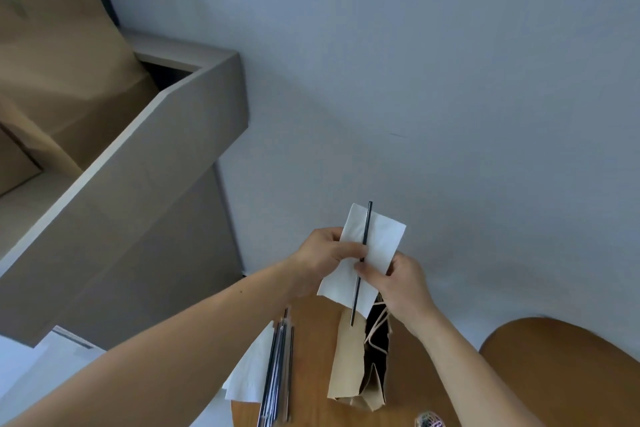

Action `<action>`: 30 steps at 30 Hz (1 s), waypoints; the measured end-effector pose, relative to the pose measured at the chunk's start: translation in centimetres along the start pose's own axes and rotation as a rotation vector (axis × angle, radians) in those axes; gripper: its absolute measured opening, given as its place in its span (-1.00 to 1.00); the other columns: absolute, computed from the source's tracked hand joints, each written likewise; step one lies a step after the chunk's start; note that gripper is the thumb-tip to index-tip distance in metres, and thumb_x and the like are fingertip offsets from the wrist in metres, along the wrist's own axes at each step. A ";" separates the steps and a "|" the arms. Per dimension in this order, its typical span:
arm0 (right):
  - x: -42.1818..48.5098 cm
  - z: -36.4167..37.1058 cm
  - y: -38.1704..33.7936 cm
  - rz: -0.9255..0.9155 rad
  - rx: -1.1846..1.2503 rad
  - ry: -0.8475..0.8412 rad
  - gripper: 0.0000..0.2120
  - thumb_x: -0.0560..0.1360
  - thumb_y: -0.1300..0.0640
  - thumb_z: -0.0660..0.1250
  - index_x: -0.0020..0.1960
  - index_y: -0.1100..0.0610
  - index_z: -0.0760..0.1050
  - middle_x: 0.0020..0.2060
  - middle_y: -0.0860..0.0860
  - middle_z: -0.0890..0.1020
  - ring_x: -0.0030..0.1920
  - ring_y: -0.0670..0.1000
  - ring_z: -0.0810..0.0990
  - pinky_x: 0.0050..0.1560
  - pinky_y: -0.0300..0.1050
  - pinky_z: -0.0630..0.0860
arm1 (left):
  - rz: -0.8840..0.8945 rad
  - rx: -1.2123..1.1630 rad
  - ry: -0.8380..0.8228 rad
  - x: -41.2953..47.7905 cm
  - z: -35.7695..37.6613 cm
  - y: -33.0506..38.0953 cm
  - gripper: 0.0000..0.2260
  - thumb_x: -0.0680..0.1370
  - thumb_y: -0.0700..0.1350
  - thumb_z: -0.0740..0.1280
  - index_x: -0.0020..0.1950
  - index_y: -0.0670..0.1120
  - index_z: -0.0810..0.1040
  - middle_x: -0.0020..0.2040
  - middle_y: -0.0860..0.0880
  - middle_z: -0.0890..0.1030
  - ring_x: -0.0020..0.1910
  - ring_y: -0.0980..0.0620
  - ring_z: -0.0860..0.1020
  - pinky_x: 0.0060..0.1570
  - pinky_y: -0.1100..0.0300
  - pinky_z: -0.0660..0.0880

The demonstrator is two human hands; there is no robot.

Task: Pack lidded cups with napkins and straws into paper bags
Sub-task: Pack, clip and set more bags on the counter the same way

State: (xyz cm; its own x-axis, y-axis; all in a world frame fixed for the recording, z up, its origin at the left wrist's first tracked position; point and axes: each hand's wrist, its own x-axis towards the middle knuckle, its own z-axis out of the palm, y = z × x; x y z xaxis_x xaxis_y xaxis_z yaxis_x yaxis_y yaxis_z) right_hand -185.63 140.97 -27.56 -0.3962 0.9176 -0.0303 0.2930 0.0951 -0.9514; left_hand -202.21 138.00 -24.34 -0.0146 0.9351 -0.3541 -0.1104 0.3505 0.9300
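Above an open brown paper bag (349,364) I hold a folded white napkin (381,246) with a black straw (365,236) laid lengthwise on it. My left hand (325,253) grips the napkin's left edge, its thumb pressing the straw. From the right, my right hand (398,281) pinches the straw and napkin together. The bag stands on a round wooden table (433,392), its dark opening and twisted paper handles just below my hands. No lidded cup is visible; the bag's inside is dark.
A bundle of black straws (277,367) lies on a stack of white napkins (249,378) at the table's left edge. Large brown paper bags (59,73) fill a tall beige box (138,201) on the left. A second wooden surface (571,350) sits at right.
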 end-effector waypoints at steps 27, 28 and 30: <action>1.7 0.8 7.5 0.329 -0.563 0.101 -0.89 0.58 0.15 0.28 0.10 0.08 0.48 -0.05 -0.03 0.58 -0.27 -0.16 0.47 -0.42 -0.39 0.28 | -0.466 0.675 0.235 2.5 3.7 -15.7 -0.75 0.61 0.02 0.20 -0.11 -0.08 0.56 -0.21 -0.07 0.66 -0.27 0.01 0.68 -0.12 0.10 0.66; 1.2 0.9 7.3 0.287 -0.664 0.038 -0.89 0.59 0.13 0.29 0.11 0.08 0.47 -0.08 -0.06 0.54 -0.25 -0.14 0.45 -0.42 -0.41 0.24 | -0.453 0.668 0.237 2.6 3.6 -15.6 -0.76 0.61 0.02 0.20 -0.11 -0.08 0.56 -0.21 -0.07 0.66 -0.27 0.01 0.68 -0.12 0.10 0.66; 0.3 1.3 7.0 0.208 -0.823 -0.056 -0.89 0.60 0.10 0.28 0.11 0.09 0.46 -0.13 -0.09 0.42 -0.23 -0.08 0.41 -0.42 -0.39 0.17 | -0.434 0.690 0.202 2.8 3.7 -15.3 -0.76 0.61 0.00 0.21 -0.10 -0.09 0.57 -0.17 -0.09 0.66 -0.19 -0.04 0.68 -0.07 0.07 0.66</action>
State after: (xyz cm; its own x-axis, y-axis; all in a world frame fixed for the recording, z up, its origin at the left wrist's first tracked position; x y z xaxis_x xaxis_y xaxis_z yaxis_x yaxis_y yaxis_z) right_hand -184.87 141.38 -34.61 -0.3000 0.9292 -0.2160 0.8956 0.1963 -0.3993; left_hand -196.88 135.44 -39.24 -0.2958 0.7055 -0.6440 0.4848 0.6918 0.5352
